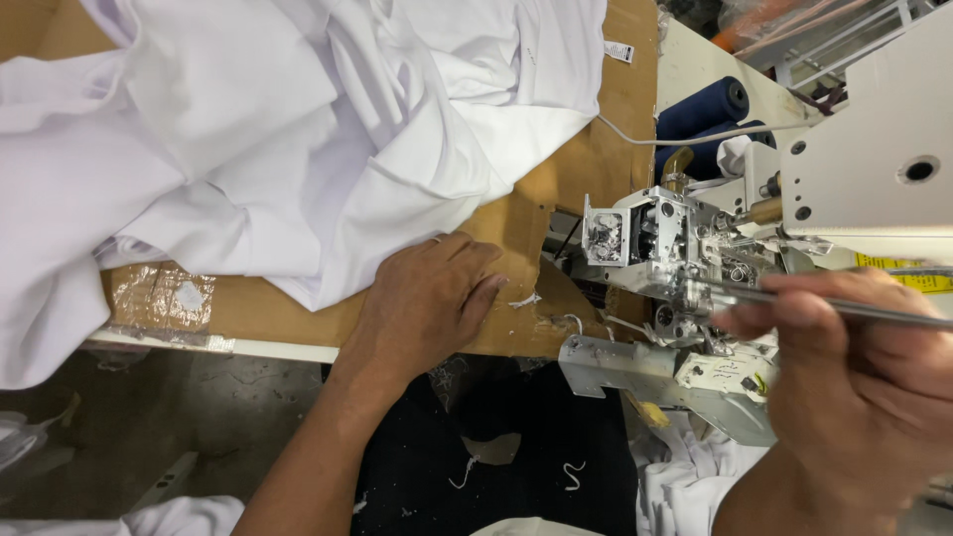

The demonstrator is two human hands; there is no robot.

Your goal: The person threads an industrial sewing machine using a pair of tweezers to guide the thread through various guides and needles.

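My left hand (427, 298) rests palm down on the cardboard-covered table (258, 313), fingers loosely apart, touching the edge of a large pile of white fabric (268, 139). It holds nothing. My right hand (864, 367) is closed around a thin metal tool (794, 298), a rod or tweezers, whose tip points left into the open mechanism of a white sewing machine (655, 243). The machine's cover is swung open, showing metal parts and lint.
Dark blue rolls (705, 109) lie behind the machine, with a white cable (635, 134) running past them. Thread scraps lie on the dark floor (516, 447) below. More white cloth (685, 476) sits under the machine. Shiny tape (159, 298) patches the table edge.
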